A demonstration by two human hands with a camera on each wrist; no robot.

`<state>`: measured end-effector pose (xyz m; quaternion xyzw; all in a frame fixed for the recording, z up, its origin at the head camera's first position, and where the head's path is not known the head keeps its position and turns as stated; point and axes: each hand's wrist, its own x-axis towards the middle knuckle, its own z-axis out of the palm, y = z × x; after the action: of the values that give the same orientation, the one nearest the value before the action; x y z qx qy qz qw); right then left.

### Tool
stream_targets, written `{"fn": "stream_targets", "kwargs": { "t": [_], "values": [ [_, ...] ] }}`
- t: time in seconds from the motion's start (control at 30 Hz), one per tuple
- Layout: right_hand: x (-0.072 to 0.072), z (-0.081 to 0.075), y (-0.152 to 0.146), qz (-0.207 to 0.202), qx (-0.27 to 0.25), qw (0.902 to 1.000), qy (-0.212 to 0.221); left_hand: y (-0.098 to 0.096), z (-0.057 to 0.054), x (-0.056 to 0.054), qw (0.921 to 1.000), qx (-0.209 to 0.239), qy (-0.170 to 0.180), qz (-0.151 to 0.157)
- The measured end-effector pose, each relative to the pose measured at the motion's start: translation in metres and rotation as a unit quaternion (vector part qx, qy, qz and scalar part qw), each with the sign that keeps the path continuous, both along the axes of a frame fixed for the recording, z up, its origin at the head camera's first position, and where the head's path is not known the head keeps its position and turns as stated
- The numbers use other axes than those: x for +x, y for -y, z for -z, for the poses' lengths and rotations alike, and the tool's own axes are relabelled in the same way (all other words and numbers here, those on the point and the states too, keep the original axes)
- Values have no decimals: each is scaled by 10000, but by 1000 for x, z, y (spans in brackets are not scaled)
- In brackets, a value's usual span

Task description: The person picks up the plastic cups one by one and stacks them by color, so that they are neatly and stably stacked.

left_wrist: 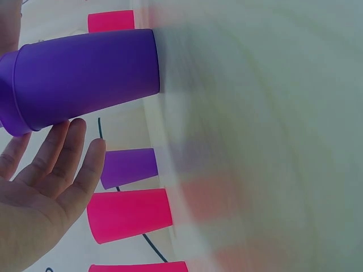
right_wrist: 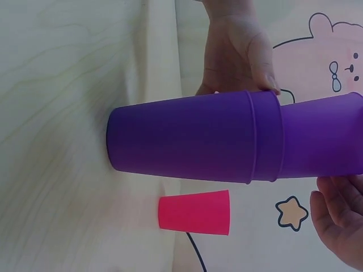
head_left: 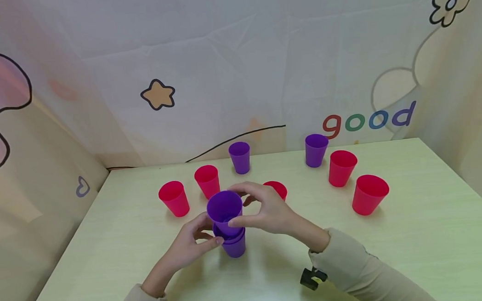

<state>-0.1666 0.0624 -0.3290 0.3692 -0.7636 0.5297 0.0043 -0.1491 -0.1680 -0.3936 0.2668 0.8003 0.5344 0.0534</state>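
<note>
A stack of two nested purple cups (head_left: 235, 249) stands upright on the table, and a third purple cup (head_left: 221, 220) sits partly inside its mouth. My left hand (head_left: 187, 246) holds the stack near the rims from the left, thumb on the near side; the left wrist view shows its fingers (left_wrist: 63, 152) against the wall. From the right, my right hand (head_left: 265, 211) grips the upper cup, with the thumb in front and fingers reaching behind its rim. In the right wrist view, the upper cup (right_wrist: 320, 139) sticks out of the stack (right_wrist: 181, 136).
Two red cups (head_left: 174, 199) (head_left: 207, 182) stand at left. Another red cup (head_left: 277, 188) is partly hidden behind my right hand. Purple cups (head_left: 239, 159) (head_left: 315, 151) stand near the back edge, and two red cups (head_left: 341, 169) (head_left: 368, 197) at right. A printed curtain (head_left: 221, 101) hangs behind the table (head_left: 107, 269).
</note>
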Motion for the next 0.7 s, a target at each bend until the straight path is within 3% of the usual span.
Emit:
{"fn": "stream_targets", "kwargs": {
  "t": [0.7],
  "values": [
    [0, 18, 1, -20, 391, 9992, -112, -1, 1, 0, 10000, -9, 15, -89]
  ]
}}
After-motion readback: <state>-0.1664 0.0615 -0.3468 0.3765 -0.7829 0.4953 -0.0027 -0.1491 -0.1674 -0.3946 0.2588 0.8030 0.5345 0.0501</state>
